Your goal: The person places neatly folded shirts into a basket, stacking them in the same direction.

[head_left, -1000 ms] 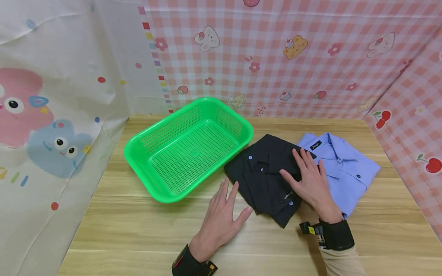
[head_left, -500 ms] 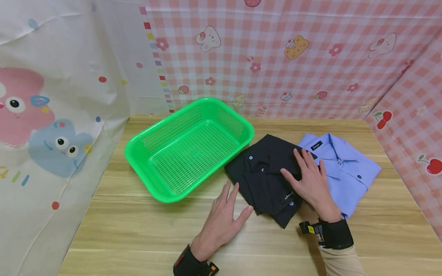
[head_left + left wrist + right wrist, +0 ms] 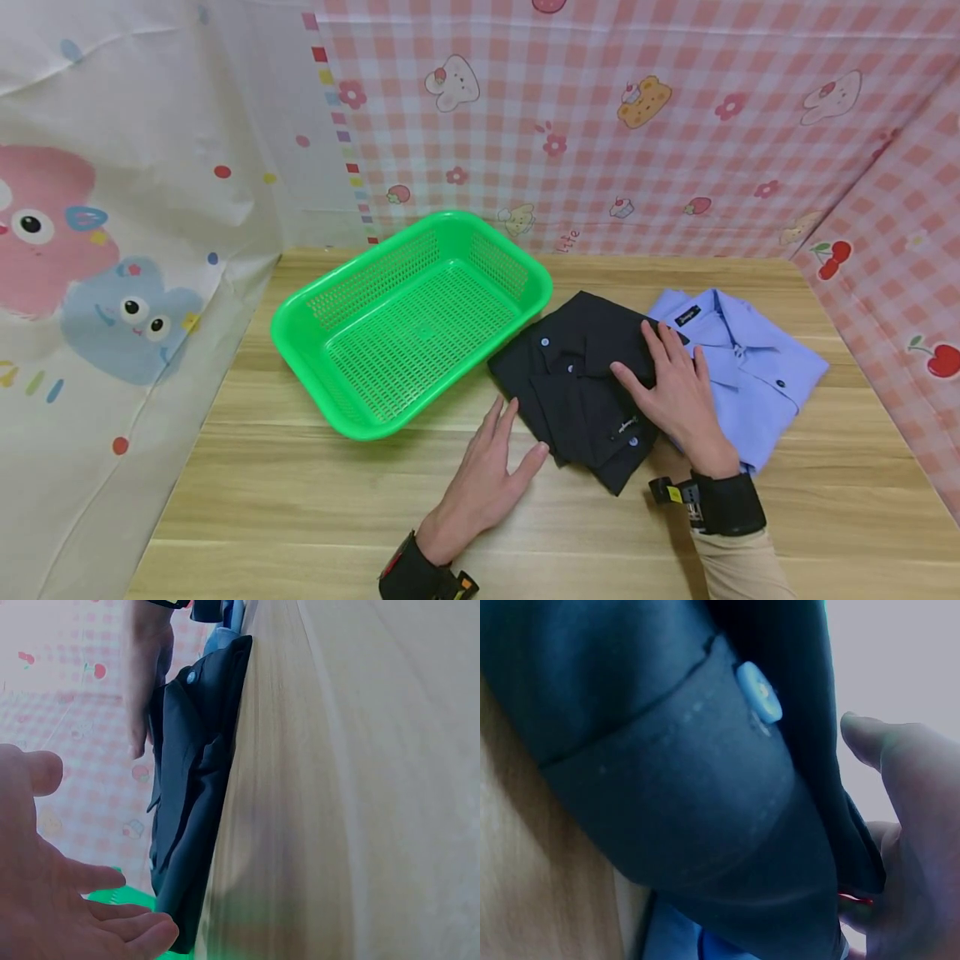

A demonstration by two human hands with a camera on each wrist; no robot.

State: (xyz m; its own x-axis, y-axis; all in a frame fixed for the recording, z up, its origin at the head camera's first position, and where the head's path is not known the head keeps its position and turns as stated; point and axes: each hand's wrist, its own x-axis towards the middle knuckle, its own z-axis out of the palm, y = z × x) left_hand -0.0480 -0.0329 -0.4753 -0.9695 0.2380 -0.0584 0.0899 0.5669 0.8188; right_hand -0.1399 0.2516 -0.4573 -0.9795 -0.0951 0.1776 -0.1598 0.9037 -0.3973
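A folded black shirt (image 3: 577, 421) with light blue buttons lies on the table, one corner overlapping a folded light blue shirt (image 3: 765, 375). My right hand (image 3: 678, 404) rests on the black shirt's right part, fingers spread and fairly straight. The right wrist view shows the black cloth (image 3: 690, 795) close up, with a blue button (image 3: 760, 692) and the thumb beside it. At the shirt's left edge is my left hand (image 3: 487, 483), palm facing the cloth, fingers relaxed and holding nothing. From the left wrist, the black shirt (image 3: 187, 772) appears as a low folded stack.
A green perforated plastic basket (image 3: 420, 333) with nothing in it stands left of the shirts, its near right side close to the black one. Checked and cartoon-printed cloths (image 3: 495, 158) hang behind and at both sides of the wooden table (image 3: 285, 500).
Both hands stay almost in place; the right hand shifts very slightly on the black shirt. The shirts and basket look unmoved apart from a tiny shift of the camera view.
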